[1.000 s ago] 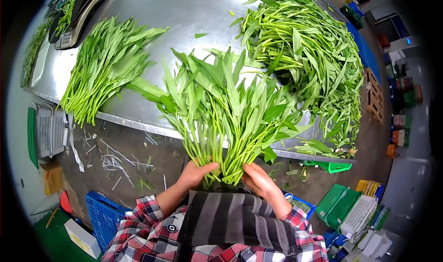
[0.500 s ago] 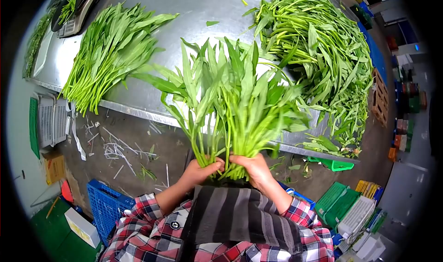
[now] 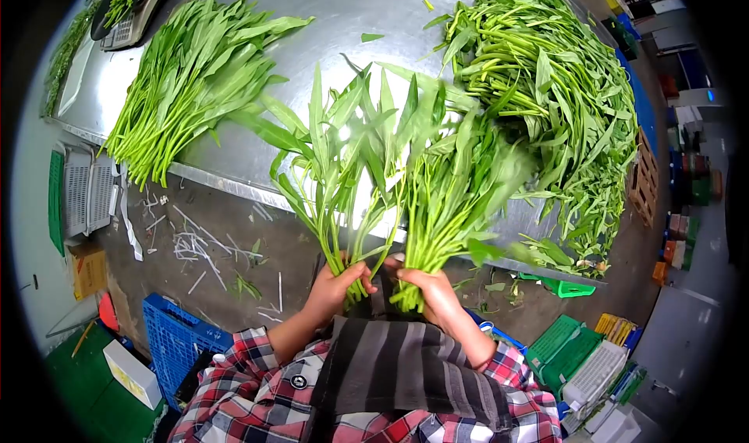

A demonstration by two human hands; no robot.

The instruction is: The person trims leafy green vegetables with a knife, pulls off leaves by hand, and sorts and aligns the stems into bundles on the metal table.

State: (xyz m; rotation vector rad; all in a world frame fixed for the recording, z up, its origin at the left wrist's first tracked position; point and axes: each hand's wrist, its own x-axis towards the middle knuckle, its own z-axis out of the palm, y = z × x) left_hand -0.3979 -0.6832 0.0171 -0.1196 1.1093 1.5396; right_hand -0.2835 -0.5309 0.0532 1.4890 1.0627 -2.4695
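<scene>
At the far left, a device with a keypad (image 3: pixel 123 33) sits on the metal table (image 3: pixel 328 0), with a few green stems lying on it. On the floor below that side are a pale crate (image 3: pixel 87 192), a cardboard box (image 3: pixel 89 271) and, nearer me, a blue pallet (image 3: pixel 178 338). Beside the device, 1 laid-down bundle (image 3: pixel 191 84) of leafy greens rests on the table, its cut stems pointing towards me and reaching over the edge. White strips (image 3: pixel 201 249) are scattered on the floor below.

In front of me, my left hand (image 3: pixel 335 290) is closed round the lower stems of a thinner bunch (image 3: pixel 324 158), held upright with its leaves fanning out. Just beside it, my right hand (image 3: pixel 434 290) is clamped on the stems of a thicker bunch (image 3: pixel 449 182), its leaves leaning right and partly blurred. My 2 hands are apart, near each other, above my striped apron (image 3: pixel 398 365); the leaves of the 2 bunches overlap higher up.

Behind them, 1 loose leaf (image 3: pixel 372 37) lies on the table. To the right, a big heap (image 3: pixel 566 104) of the same greens covers that end, and a wooden pallet (image 3: pixel 644 179) stands beyond it.
</scene>
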